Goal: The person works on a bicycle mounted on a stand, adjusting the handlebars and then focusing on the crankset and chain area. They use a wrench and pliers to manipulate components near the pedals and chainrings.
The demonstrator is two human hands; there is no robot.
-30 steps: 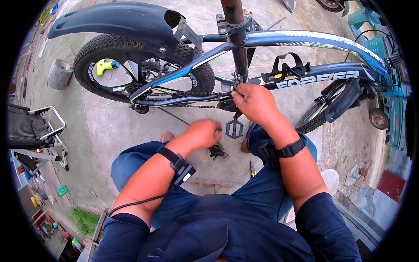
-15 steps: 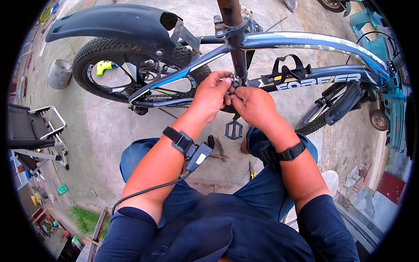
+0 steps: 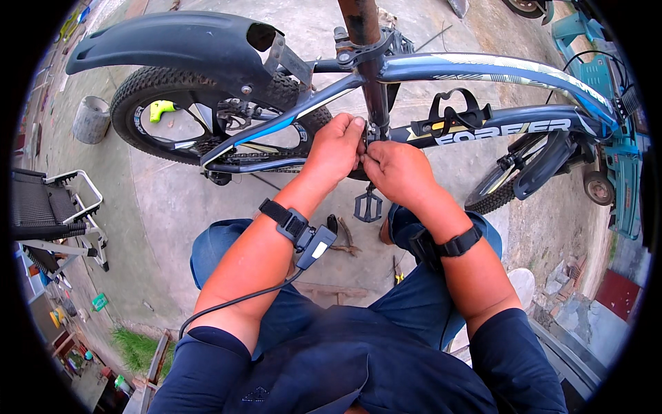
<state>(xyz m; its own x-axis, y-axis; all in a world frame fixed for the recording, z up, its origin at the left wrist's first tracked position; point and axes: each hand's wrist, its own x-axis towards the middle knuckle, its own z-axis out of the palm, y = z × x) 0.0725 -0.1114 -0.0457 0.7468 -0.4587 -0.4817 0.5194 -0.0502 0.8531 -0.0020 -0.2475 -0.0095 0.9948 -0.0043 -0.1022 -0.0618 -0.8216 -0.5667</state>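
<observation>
A dark blue bicycle [image 3: 476, 67] stands across in front of me, its rear wheel to the left. At the lower part of its seat tube [image 3: 376, 100], a small metal clamp part [image 3: 373, 131] sits between my hands. My left hand [image 3: 332, 153] is closed just left of it, thumb and forefinger pinched together. From the right, my right hand [image 3: 400, 169] is closed with curled fingers close against the same spot. What either one pinches is hidden by the fingers. Below them hangs a black pedal [image 3: 367, 206]. A black bottle cage [image 3: 460, 115] is on the down tube.
A black rear mudguard [image 3: 172, 43] juts out at upper left. Yellow-handled pliers [image 3: 398, 274] and a dark-handled tool [image 3: 332, 223] lie on the concrete between my legs. A folding chair [image 3: 45, 203] stands left, near a grey cylinder [image 3: 92, 119]. A teal vehicle [image 3: 624, 200] is at right.
My left fingers have shifted from reaching over the clamp part to a pinch at its left side. My right hand has moved slightly left. The bicycle's rear end has swung a little left.
</observation>
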